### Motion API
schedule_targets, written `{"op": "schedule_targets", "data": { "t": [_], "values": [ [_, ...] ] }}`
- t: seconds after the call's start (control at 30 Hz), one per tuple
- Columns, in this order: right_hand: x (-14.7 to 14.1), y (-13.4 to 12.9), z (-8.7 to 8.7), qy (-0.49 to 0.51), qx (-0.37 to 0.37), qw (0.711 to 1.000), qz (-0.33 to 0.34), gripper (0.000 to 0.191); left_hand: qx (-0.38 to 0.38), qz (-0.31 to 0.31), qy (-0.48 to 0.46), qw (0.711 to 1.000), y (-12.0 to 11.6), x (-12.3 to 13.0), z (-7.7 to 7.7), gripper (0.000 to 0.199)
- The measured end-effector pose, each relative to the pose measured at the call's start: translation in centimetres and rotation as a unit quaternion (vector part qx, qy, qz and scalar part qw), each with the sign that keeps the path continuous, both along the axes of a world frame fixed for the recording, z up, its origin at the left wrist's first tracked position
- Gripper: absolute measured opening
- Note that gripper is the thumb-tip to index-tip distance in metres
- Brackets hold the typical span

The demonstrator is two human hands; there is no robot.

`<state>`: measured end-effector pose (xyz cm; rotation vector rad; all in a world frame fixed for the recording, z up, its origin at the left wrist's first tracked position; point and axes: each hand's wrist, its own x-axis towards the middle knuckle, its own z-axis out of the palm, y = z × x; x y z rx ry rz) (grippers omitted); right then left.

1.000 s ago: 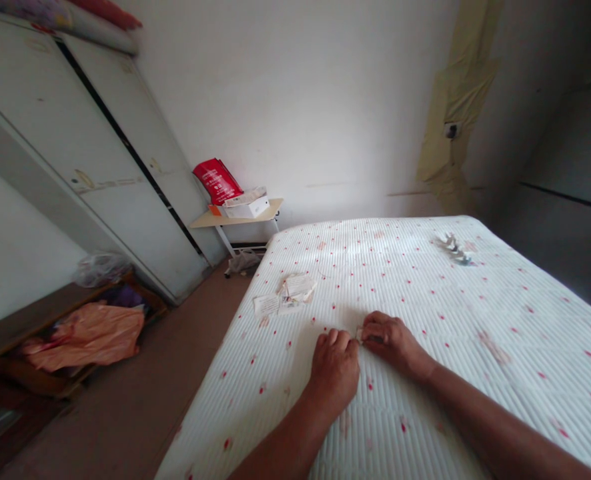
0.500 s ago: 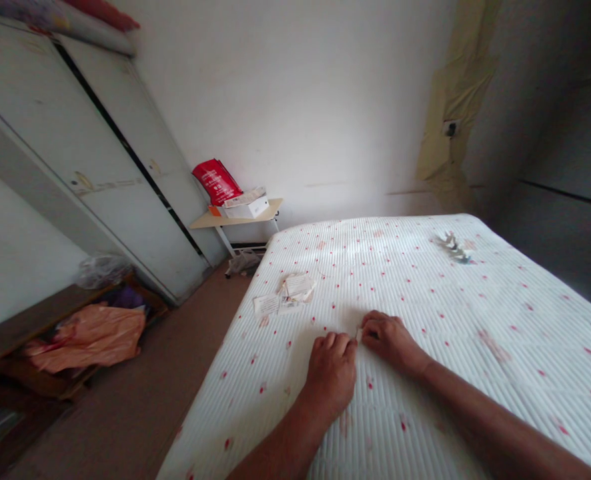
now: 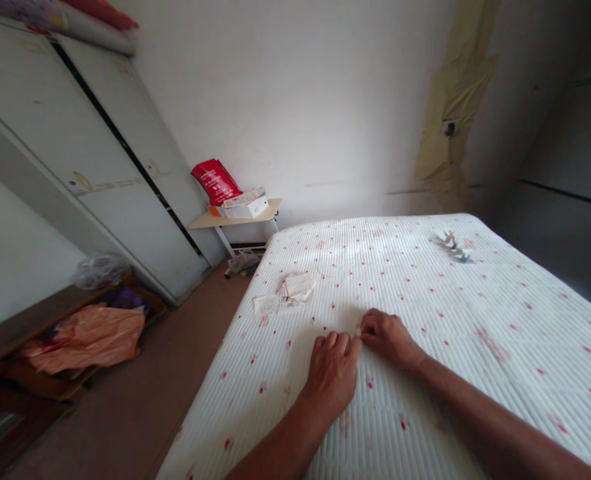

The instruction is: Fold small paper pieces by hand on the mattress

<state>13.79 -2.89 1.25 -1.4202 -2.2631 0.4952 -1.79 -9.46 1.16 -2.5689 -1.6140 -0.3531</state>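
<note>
Close together over the mattress (image 3: 415, 413), both of my hands pinch at one small pale piece (image 3: 358, 331), too small to name. My left hand (image 3: 333, 370) is closed, its knuckles up and fingertips at the piece's near side. From the right, my right hand (image 3: 388, 339) holds the other side between thumb and curled fingers. Most of the piece is hidden by the fingertips. Ahead and to the left lies a loose pile of printed paper slips (image 3: 297, 287), apart from both hands.
A small whitish and bluish cluster (image 3: 454, 248) lies at the mattress's far right. Beyond the far left corner, a side table (image 3: 208, 220) carries a red bag (image 3: 216, 181) and a white box (image 3: 247, 207). A wardrobe (image 3: 110, 153) and a low shelf with an orange plastic bag (image 3: 90, 337) stand left.
My left fingertips have moved slightly right, closer to my right hand, covering more of the small piece. The paper slips stay where they were.
</note>
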Motion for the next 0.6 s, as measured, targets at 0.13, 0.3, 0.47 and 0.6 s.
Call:
{"op": "schedule_targets", "data": {
  "t": [0.13, 0.3, 0.47, 0.6],
  "values": [
    [0.1, 0.2, 0.0, -0.007, -0.007, 1.000, 0.006, 0.015, -0.001, -0.002, 0.000, 1.000, -0.1, 0.0, 0.1, 0.025],
    [0.0, 0.2, 0.2, -0.029, 0.000, 1.000, -0.005, 0.014, 0.006, 0.003, 0.008, 1.000, 0.0, 0.1, -0.1, 0.026],
    [0.1, 0.3, 0.1, -0.026, 0.011, 0.999, -0.022, 0.012, -0.001, -0.002, 0.011, 1.000, 0.1, 0.2, 0.0, 0.027],
    [1.2, 0.9, -0.3, 0.047, 0.010, 0.999, -0.024, 0.014, -0.001, -0.036, 0.010, 0.999, 0.3, 0.0, 0.4, 0.030]
  ]
}}
